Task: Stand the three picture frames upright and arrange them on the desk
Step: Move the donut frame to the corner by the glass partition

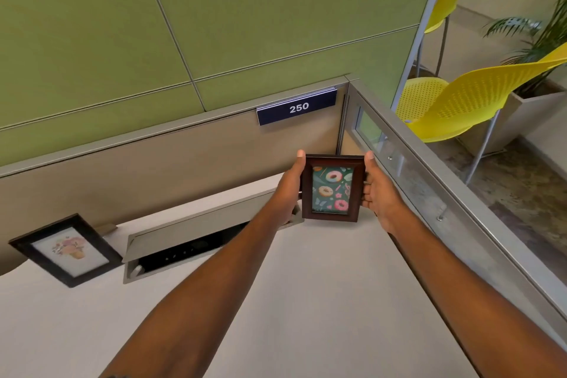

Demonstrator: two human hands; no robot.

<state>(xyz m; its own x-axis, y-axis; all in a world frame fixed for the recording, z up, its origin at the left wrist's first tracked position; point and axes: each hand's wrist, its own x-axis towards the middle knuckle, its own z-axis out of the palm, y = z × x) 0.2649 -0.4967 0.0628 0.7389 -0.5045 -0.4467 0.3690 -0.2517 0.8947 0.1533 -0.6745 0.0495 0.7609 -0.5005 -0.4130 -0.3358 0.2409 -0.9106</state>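
Note:
A small brown frame with a doughnut picture (332,189) stands upright near the desk's back right corner, its bottom edge at the desk top. My left hand (290,190) grips its left side and my right hand (376,193) grips its right side. A black frame with a flower picture (66,249) stands tilted at the far left, leaning back toward the beige partition. Only two frames are in view.
The pale desk (322,301) has an open cable trough with a raised grey lid (196,224) along its back. A "250" sign (297,107) hangs on the partition. A glass side panel (429,202) bounds the right edge. Yellow chairs (460,101) stand beyond it.

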